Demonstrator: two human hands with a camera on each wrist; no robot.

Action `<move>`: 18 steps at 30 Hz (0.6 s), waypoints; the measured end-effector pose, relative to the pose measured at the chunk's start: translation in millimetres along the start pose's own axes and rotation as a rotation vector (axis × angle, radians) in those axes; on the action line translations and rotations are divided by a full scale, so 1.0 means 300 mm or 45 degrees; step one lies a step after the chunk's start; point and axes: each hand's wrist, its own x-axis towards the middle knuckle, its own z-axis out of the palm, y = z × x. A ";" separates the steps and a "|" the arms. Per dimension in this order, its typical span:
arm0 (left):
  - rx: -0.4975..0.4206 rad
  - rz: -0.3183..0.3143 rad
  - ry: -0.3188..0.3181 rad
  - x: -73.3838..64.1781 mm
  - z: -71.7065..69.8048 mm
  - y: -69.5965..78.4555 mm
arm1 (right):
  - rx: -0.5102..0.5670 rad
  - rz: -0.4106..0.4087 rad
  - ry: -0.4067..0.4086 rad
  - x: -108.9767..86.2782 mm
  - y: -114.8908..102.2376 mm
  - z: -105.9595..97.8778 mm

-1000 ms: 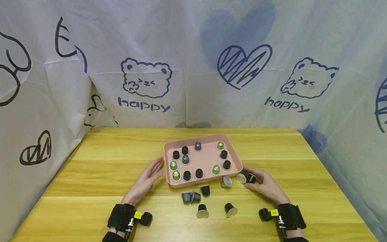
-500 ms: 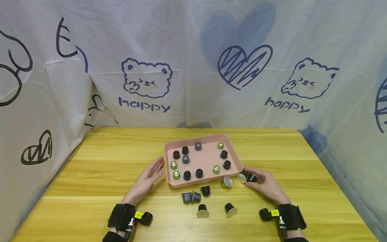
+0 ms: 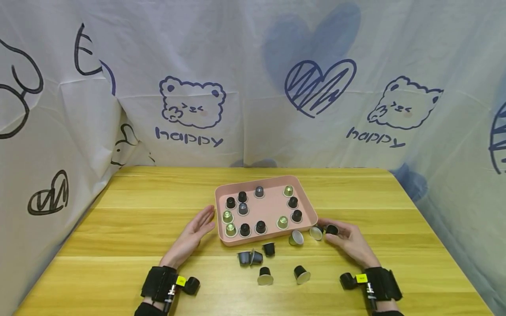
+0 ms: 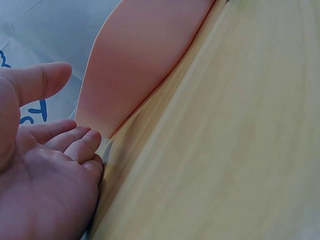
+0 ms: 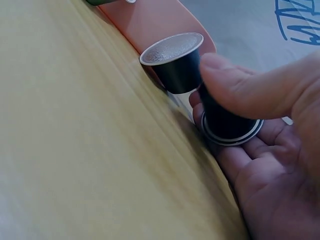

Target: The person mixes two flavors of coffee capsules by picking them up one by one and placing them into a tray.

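Observation:
My right hand [image 3: 349,241] pinches a black coffee capsule [image 5: 227,117] between thumb and fingers, near the tray's front right corner. In the right wrist view its rimmed end lies against the fingers. Beside it another dark capsule [image 5: 180,72] lies with its pale lid facing up at a tilt, in front of the pink tray [image 3: 270,204]. My left hand [image 3: 193,232] lies by the tray's left side, fingers extended, holding nothing. In the left wrist view its fingertips are close to the tray's corner [image 4: 100,112]; contact cannot be told. Several black, green and grey capsules stand lid down inside the tray.
In front of the tray lie a green capsule [image 3: 295,238], a small black capsule [image 3: 269,249], two grey capsules [image 3: 250,257] side by side, and two black capsules with pale lids, one left [image 3: 265,276] and one right [image 3: 301,274]. A printed curtain [image 3: 253,123] hangs behind the wooden table.
The black capsule in my right hand has shifted slightly right and turned between the fingers, and the thumb has moved a little. My left hand and the tray stay in place.

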 end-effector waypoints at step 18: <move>-0.010 0.010 -0.011 0.000 -0.001 -0.001 | 0.279 -0.041 0.198 0.000 0.014 0.007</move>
